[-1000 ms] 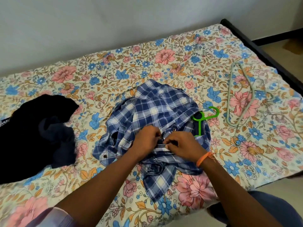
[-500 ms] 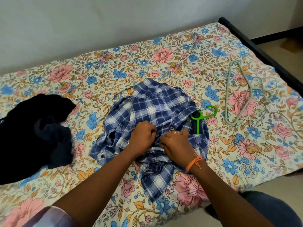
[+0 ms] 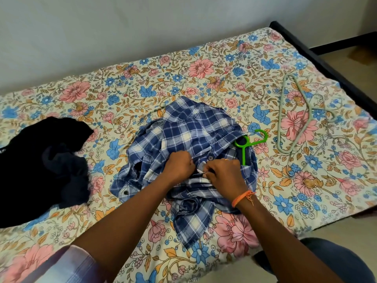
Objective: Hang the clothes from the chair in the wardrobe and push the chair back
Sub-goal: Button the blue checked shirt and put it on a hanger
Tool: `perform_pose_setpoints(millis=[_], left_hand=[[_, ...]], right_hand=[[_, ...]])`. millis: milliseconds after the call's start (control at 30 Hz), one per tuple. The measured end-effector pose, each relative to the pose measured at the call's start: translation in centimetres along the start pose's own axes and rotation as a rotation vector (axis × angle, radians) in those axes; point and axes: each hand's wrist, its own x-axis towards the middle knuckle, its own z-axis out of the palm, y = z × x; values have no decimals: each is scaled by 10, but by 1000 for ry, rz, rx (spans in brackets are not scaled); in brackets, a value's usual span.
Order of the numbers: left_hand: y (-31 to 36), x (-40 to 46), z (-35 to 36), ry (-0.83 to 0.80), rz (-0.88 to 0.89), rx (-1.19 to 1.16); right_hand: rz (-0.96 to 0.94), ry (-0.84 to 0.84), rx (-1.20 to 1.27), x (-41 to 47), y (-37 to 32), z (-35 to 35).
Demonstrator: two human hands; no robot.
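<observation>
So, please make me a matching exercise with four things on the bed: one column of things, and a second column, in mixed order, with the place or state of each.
Things
1. plaid shirt
2. green hanger
3. grey hanger
4. dark clothes

Places or states
A. lies bare on the sheet, at the right
B. heaped at the left edge
C. held by both hands, in the middle
D. partly inside a garment, hook sticking out

Pairs: 1-C, 2-D, 3-A, 4-B

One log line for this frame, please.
stage: buttoning plaid shirt on bed | left hand, right hand: pinching shirt front | green hanger: inside shirt | grey hanger: unused
</observation>
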Motion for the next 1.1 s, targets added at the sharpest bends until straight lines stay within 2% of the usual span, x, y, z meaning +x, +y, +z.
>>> perform_pose_setpoints(millis=[100, 200, 433, 567, 833, 967, 1100], left_hand=[[1, -4, -1, -110, 5, -103], [4, -16, -7, -213, 16, -336], [9, -34, -20, -276, -52, -681], [8, -37, -30, -416, -168, -886], [6, -32, -36, -521, -178, -874], [4, -29, -35, -507, -211, -889], [-1, -28, -31, -453, -199, -799]], right_hand=[[-21, -102, -30, -2, 1, 2], [-48, -118, -9, -3, -1, -2], [-210, 133, -2, -2, -7, -2], [-262, 198, 62, -4, -9, -3], [-256, 213, 118, -3, -1, 1], [-307, 234, 64, -3, -1, 2], [-329, 238, 39, -2, 1, 4]])
